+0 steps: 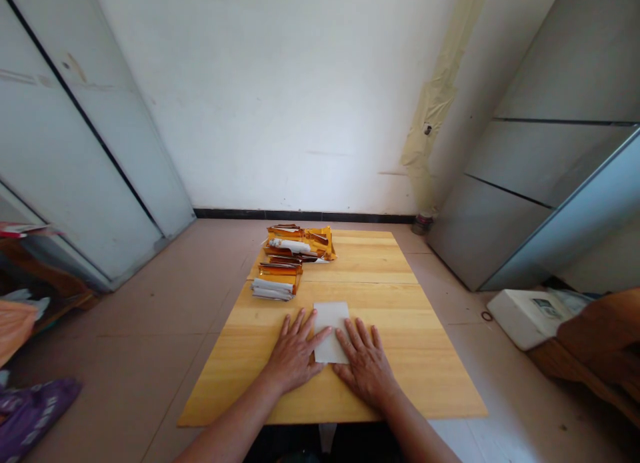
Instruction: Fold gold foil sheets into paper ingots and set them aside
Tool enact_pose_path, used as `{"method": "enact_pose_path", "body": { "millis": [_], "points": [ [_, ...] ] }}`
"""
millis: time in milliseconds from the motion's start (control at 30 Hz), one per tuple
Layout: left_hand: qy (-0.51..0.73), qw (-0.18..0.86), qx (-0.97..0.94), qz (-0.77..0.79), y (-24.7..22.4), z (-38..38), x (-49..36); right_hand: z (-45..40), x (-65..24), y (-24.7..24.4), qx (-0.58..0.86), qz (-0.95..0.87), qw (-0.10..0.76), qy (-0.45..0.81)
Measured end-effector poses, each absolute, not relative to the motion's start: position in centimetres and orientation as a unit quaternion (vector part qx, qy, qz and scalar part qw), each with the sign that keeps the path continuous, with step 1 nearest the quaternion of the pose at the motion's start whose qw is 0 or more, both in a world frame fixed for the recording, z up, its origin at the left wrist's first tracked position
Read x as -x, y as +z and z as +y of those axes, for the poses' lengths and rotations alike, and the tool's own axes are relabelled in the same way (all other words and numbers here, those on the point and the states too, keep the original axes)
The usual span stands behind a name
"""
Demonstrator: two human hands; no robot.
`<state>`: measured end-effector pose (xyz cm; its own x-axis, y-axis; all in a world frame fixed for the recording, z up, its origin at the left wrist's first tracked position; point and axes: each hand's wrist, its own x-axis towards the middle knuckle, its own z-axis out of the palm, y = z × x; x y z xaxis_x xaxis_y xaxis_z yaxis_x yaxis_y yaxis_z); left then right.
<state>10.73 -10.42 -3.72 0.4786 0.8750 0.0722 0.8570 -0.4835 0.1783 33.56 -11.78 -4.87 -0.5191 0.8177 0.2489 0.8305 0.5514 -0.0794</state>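
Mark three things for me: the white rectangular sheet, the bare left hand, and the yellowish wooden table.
White rectangular sheet (pixel 331 317): head view, upper middle of its face.
Bare left hand (pixel 294 356): head view, back of the hand.
Yellowish wooden table (pixel 417 356): head view, bare right part of its top.

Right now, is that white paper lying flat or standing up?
Flat: the white paper lies against the wooden tabletop, left hand and right hand over its edges.

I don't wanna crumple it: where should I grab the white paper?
Probably pinch the paper at its far edge, coming from the far side: it lies flat with that edge uncovered, while the left grip and right grip overlap its sides.
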Motion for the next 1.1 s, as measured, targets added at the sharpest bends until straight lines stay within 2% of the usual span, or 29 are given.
{"method": "enact_pose_path", "body": {
  "millis": [333,733,900,1100],
  "points": [
    [0.065,0.061,-0.851,0.518,-3.2,-13.7,-11.2,-14.4,-33.9,-4.3,0.483,-0.873,0.075,0.004],
    [0.083,0.06,-0.845,0.524,-3.5,-12.2,-11.7,-13.1,-34.1,-4.0,0.488,-0.869,0.085,0.008],
    [0.103,0.067,-0.841,0.526,-3.0,-11.8,-12.1,-12.4,-33.8,-3.6,0.472,-0.87,0.139,0.026],
    [0.152,0.133,-0.846,0.493,-2.8,-9.9,-12.1,-9.4,-33.4,-3.4,0.389,-0.866,0.288,0.124]
  ]
}}
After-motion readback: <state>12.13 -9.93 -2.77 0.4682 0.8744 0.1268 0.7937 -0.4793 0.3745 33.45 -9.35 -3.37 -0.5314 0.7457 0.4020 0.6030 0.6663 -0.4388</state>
